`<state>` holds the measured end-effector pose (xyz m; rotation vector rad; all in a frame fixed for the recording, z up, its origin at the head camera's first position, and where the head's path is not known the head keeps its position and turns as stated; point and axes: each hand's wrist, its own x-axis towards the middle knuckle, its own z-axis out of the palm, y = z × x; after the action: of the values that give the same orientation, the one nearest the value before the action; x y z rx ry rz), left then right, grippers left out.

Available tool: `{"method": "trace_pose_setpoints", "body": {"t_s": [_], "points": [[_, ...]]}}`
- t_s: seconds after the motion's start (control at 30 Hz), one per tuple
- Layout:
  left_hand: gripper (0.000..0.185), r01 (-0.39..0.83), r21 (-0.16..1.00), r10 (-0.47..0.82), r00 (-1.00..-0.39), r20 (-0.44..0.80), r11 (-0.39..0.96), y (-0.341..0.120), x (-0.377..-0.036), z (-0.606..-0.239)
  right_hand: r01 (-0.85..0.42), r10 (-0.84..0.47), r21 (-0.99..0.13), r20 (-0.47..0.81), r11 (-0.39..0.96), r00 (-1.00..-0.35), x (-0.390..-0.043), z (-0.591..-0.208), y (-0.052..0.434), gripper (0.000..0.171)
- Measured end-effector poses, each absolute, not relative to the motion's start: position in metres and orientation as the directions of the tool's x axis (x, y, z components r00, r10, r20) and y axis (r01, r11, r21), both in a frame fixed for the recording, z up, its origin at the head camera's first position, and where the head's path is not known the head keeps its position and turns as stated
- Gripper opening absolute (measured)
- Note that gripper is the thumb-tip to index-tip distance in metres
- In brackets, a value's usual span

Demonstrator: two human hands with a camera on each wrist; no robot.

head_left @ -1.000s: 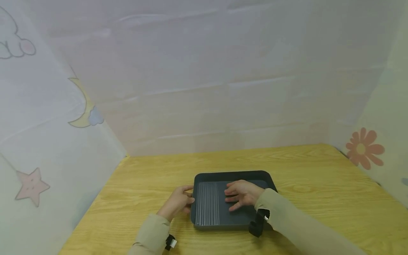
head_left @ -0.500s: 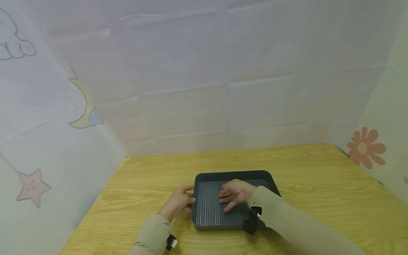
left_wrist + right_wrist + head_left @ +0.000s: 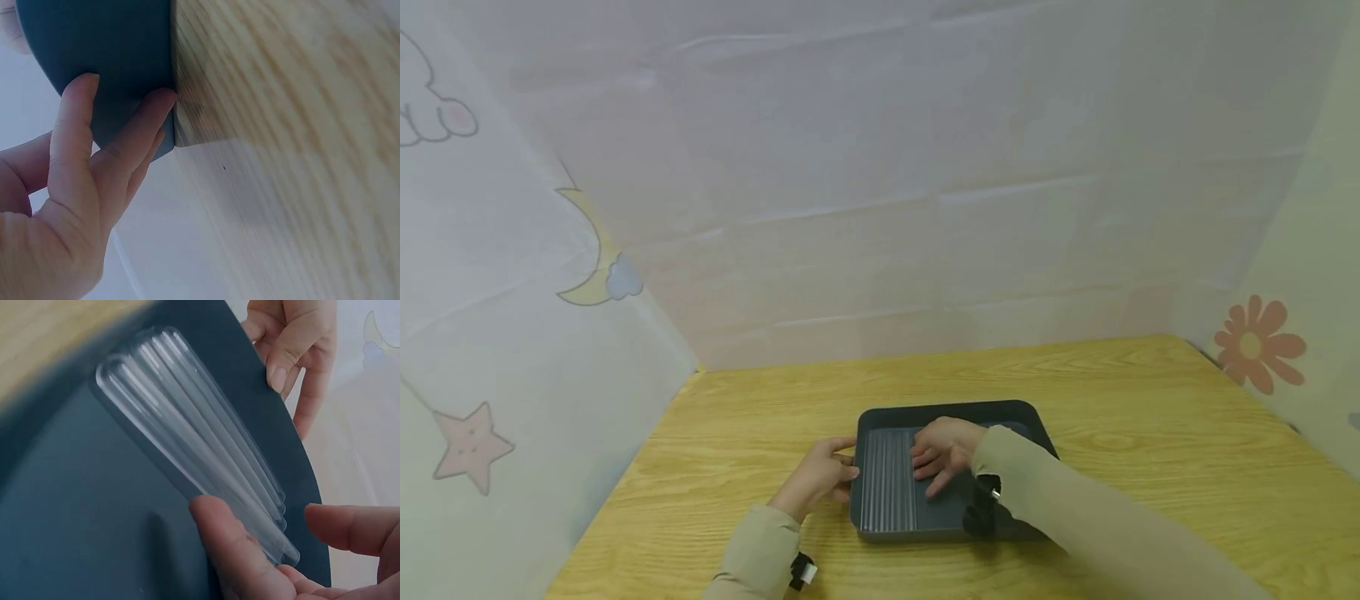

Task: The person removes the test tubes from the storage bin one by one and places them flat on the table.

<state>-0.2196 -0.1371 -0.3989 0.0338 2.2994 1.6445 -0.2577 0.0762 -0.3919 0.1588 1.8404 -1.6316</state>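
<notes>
Right hand grip: the right hand lies inside the dark tray, fingers spread over the right edge of the clear ridged insert. In the right wrist view a thumb and a finger stand apart at either side of the insert's near end, touching it at most; nothing is clamped yet.

Left hand grip: the left hand presses against the tray's left outer wall. The left wrist view shows its fingers straight along the dark wall, bracing rather than curling round it.

Insert: a transparent sheet of long parallel ridges, lying flat on the tray floor in the left half, running from the far wall to the near wall.

Tray: a shallow rectangular dish with rounded corners, resting on the wooden table near the person's edge, roughly centred between the two arms.

Step in hand: as I judge it, the right hand is getting a purchase on the insert while the left steadies the tray against sliding.

Next move: it seems to call for the fingertips to catch under the thin clear edge and close on it; the sheet looks slick and flexible, so a light pinch at the end would serve better than a flat push.

Surroundings: pale fabric walls with a moon, a star and a flower enclose the table.
</notes>
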Motion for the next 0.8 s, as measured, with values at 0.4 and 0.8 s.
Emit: {"method": "trace_pose_setpoints", "body": {"t_s": [0.4,0.8], "points": [[0.053,-0.147,0.921,0.224,-0.945,-0.239,0.361,-0.135,-0.221,-0.397,0.483,-0.29,-0.819,-0.565,0.31,-0.772,-0.271,-0.399,0.072,0.048],[0.054,-0.155,0.921,0.211,-0.947,-0.241,0.357,-0.14,-0.22,-0.4,0.386,-0.309,-0.844,-0.504,0.372,-0.806,-0.269,-0.399,0.071,0.036]]}}
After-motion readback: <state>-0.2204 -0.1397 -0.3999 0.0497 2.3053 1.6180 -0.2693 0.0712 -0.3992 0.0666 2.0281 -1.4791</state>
